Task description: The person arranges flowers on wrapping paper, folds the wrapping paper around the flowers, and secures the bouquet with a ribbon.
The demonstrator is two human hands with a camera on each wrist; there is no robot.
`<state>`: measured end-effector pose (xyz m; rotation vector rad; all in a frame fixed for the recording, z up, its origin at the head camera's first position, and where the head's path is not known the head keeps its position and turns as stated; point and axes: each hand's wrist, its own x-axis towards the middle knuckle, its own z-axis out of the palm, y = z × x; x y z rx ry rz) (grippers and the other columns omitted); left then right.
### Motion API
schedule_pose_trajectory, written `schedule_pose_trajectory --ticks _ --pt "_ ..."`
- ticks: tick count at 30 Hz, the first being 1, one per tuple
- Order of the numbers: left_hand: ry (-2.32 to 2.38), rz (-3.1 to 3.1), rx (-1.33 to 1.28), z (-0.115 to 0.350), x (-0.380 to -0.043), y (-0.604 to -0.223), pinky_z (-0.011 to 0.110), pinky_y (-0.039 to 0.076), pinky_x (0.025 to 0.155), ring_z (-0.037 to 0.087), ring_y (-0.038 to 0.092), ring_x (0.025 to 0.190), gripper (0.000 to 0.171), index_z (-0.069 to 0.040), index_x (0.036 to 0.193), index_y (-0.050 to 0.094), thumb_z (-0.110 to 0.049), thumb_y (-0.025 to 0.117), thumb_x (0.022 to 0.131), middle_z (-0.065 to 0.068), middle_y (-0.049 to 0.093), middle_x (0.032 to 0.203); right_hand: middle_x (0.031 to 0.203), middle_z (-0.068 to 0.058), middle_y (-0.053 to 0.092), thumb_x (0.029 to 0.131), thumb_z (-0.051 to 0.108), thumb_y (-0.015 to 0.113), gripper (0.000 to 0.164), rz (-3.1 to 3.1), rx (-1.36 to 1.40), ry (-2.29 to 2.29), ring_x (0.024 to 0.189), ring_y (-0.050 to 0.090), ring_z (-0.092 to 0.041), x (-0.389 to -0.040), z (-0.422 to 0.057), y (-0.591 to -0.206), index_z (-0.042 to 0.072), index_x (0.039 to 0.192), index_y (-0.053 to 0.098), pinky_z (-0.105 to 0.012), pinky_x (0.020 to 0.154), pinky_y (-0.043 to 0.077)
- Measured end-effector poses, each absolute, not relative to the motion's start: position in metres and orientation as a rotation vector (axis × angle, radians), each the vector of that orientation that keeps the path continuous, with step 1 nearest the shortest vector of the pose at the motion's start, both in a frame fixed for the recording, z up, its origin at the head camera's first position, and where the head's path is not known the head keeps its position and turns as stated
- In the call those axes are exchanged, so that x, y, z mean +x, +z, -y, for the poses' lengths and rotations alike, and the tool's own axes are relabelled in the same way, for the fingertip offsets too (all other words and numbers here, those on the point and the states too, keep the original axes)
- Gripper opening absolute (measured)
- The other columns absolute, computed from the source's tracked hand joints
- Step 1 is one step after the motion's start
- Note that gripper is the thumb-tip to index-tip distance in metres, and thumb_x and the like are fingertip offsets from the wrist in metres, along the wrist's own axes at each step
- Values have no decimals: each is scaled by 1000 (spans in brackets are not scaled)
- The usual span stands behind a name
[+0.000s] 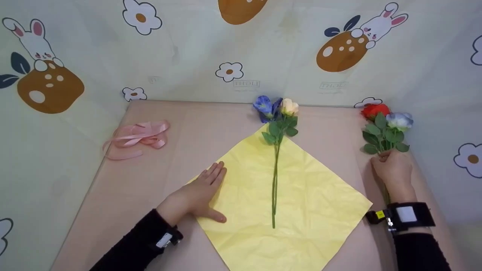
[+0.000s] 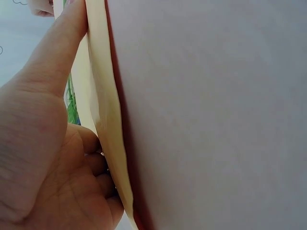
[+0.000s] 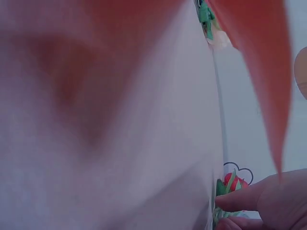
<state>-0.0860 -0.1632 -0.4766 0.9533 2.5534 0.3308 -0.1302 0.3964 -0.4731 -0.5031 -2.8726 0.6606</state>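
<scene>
A yellow sheet of wrapping paper (image 1: 312, 188) lies cornerwise on the table. On it rest a blue flower (image 1: 263, 107) and a cream rose (image 1: 289, 107), their long green stems running down the middle. My left hand (image 1: 199, 190) lies flat on the paper's left corner, fingers straight and thumb spread. Over at the right side, my right hand (image 1: 395, 171) pinches the stems of a red rose (image 1: 375, 111) and a pale blue flower (image 1: 400, 121) just below their leaves. In the right wrist view, thumb and finger meet at these stems near the red bloom (image 3: 231, 181).
A loose heap of pink ribbon (image 1: 141, 137) sits at the table's back left. The pinkish table (image 1: 211, 124) ends against a pale curtain (image 1: 188, 49) printed with rabbits and flowers. The paper's right corner (image 1: 367, 204) reaches close to my right wrist.
</scene>
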Motion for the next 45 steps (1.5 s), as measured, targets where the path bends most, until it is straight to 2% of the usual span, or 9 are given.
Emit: schedule_pose_trajectory --ticks 9,17,24,29,35,41,45 --pt "306 -2543 940 162 -86 -477 56 19 125 44 3 158 138 9 162 6 -74 77 77 29 -3 170 106 -34 57 94 15 68 33 2868 -549 675 100 55 -51 -126 -407 -469 -17 102 64 -59 84 47" --pt "282 -2553 917 166 -84 -478 54 18 125 42 2 158 138 7 163 5 -76 75 77 27 -4 170 105 -31 63 95 16 68 30 2899 -588 773 94 60 -44 -126 -411 -470 -13 103 67 -40 68 50" --pt "315 -2550 932 166 -86 -479 55 17 125 42 1 158 139 8 162 5 -75 76 76 28 -4 170 96 -28 63 95 10 66 23 2846 -503 807 81 60 -37 -125 -410 -466 -13 94 67 -30 58 47" --pt "292 -2544 922 165 -87 -479 54 16 126 41 0 158 139 6 163 4 -76 75 76 26 -6 170 99 -30 67 99 16 60 32 2881 -524 812 76 63 -33 -125 -405 -455 -15 105 68 -29 56 47" --pt "296 -2546 920 165 -87 -480 55 17 125 42 1 158 140 8 162 5 -76 76 75 28 -4 170 113 -31 66 106 28 54 43 2916 -550 827 89 66 -38 -127 -394 -434 -11 121 65 -31 61 50" --pt "273 -2549 901 165 -88 -480 53 16 126 40 0 159 139 5 163 4 -78 74 76 25 -5 171 112 -26 67 106 33 54 46 2834 -529 881 89 64 -33 -129 -374 -416 -7 125 66 -27 61 48" --pt "278 -2548 902 163 -88 -480 53 15 126 39 0 159 138 4 164 4 -77 74 76 24 -5 171 112 -21 69 105 40 57 48 2752 -509 931 90 61 -24 -131 -361 -407 -2 126 69 -23 66 46"
